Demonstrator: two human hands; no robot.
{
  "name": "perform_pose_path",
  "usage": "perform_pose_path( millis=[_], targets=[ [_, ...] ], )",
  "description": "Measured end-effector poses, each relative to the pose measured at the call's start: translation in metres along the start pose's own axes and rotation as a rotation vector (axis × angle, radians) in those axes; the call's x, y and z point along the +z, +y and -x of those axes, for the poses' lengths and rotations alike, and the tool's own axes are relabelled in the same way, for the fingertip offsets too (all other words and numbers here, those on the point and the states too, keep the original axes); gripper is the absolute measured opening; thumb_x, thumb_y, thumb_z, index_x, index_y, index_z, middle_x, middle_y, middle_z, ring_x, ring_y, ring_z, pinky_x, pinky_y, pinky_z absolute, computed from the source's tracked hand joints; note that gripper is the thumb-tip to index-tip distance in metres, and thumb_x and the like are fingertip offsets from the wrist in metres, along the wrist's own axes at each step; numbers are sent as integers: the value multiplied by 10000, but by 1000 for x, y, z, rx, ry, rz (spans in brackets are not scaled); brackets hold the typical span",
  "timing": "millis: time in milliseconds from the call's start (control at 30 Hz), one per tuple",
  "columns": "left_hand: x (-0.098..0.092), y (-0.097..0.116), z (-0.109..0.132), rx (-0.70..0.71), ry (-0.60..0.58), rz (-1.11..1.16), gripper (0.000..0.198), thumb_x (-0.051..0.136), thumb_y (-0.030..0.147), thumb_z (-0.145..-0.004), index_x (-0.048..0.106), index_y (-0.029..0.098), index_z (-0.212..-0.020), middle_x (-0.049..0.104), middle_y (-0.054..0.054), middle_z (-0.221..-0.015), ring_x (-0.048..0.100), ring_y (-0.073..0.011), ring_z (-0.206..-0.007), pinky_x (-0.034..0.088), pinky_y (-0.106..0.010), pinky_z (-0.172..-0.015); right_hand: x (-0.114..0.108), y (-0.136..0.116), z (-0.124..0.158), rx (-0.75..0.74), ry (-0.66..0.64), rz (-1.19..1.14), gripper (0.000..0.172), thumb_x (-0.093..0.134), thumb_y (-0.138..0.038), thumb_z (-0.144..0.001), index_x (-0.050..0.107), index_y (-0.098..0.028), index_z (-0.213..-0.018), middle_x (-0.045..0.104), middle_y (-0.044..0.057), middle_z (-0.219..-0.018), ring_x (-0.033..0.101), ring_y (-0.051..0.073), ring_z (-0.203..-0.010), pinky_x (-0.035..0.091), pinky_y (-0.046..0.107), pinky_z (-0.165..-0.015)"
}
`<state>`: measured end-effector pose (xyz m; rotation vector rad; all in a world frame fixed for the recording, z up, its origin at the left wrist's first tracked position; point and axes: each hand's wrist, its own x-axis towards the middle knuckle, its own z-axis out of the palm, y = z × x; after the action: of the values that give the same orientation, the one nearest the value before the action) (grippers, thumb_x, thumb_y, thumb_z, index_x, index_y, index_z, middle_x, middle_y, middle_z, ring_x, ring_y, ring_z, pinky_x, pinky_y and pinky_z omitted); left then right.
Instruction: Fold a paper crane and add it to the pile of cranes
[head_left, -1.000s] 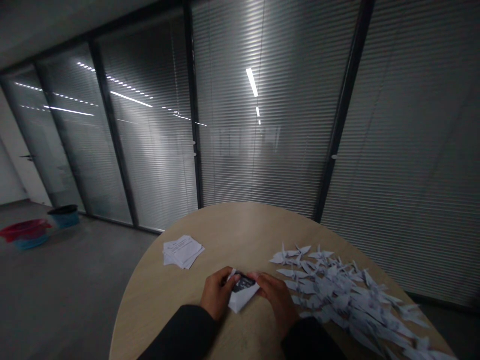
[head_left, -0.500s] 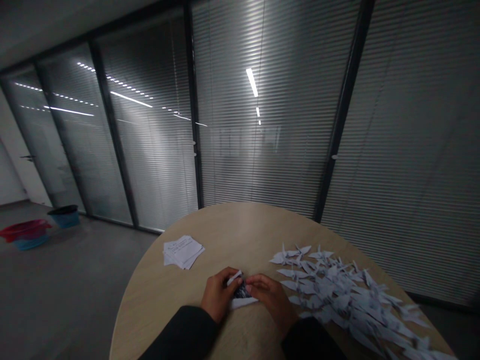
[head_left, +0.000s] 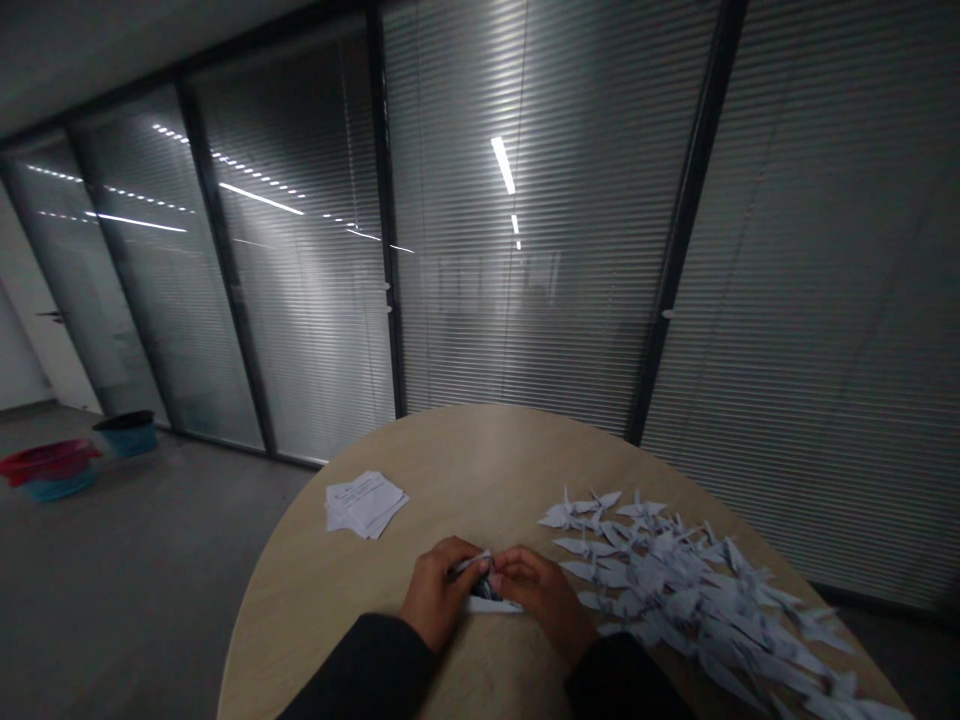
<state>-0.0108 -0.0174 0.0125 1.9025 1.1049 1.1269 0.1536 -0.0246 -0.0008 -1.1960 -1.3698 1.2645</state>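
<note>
L hand & R hand are close together, fingers curled, not spread, both pinching one folded paper from either side. The paper is white w/ dark print, sits low b/w the palms, mostly hidden, and its lower edge is just above or on the tabletop; can't tell which. Dark sleeves cover both forearms, which reach in from the near edge of the round wood-look table.

Count: 2 hands, 1 folded piece. Just L of center, farther off, 1 small stack of printed paper slips, well apart from L hand; sheet count can't be told. To the R, 1 big loose pile of white paper cranes, dozens, too overlapped to count exactly, its nearest tips just beside R hand. The pile runs to the table's R edge.

Open room: bare tabletop L of L hand and ahead of both hands; little on R. Beyond the rim, a glass wall w/ blinds. Far L on floor, a red tub on a blue one & 1 teal bin w/ dark rim.
</note>
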Motion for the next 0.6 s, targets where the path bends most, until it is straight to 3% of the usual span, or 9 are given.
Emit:
perform_pose_path(
  millis=[433,600],
  targets=[
    [2,4,0,63,5,-40,317,502,378,-851,704,148,-934,665,-89,-871,606,-174,-827,450,-259,-761,-1,-1,0,-34,-25,63,307,699,-431,-587,600,-154,-674,654,42,-710,617,202,-737,460,297,-703],
    [2,3,1,7,36,-55,250,681,343,-716,705,154,-878,672,-65,-842,612,-176,-807,454,-252,-741,0,3,-1,-15,-31,67,273,702,-391,-570,591,-157,-656,656,37,-701,619,208,-739,460,290,-683]
  ],
)
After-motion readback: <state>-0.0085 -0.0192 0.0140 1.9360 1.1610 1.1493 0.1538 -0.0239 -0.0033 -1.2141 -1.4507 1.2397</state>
